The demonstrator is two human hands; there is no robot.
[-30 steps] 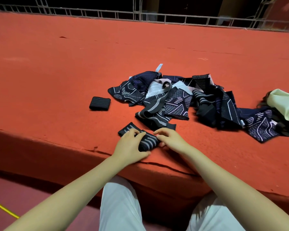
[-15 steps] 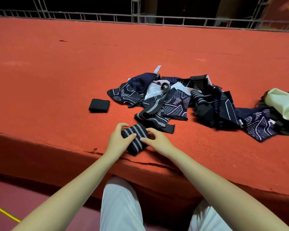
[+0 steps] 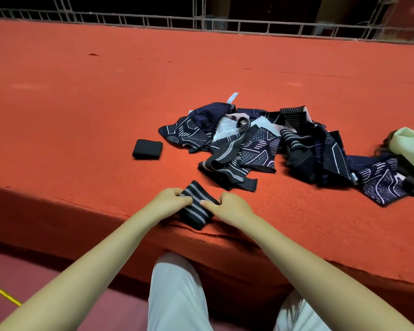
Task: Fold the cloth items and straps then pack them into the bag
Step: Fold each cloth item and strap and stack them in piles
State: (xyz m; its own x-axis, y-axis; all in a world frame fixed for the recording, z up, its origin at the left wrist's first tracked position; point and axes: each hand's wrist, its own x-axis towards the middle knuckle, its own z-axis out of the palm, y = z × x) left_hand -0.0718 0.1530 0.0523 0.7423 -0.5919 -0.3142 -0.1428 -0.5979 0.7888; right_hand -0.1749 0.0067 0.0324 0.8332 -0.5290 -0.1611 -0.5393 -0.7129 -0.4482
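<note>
My left hand (image 3: 169,201) and right hand (image 3: 227,206) pinching folded black grey-striped elastic strap (image 3: 196,207), long axis running away-left to near-right between my grips

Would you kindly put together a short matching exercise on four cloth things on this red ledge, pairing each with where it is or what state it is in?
Things:
1. striped strap
2. folded black strap
3. patterned cloth pile
4. pale green bag

Places or states:
A. loose heap in the middle
B. at the right edge of view
C. pinched between left hand and right hand
D. lying alone, left of the heap

Pairs: 1-C, 2-D, 3-A, 4-B
</note>
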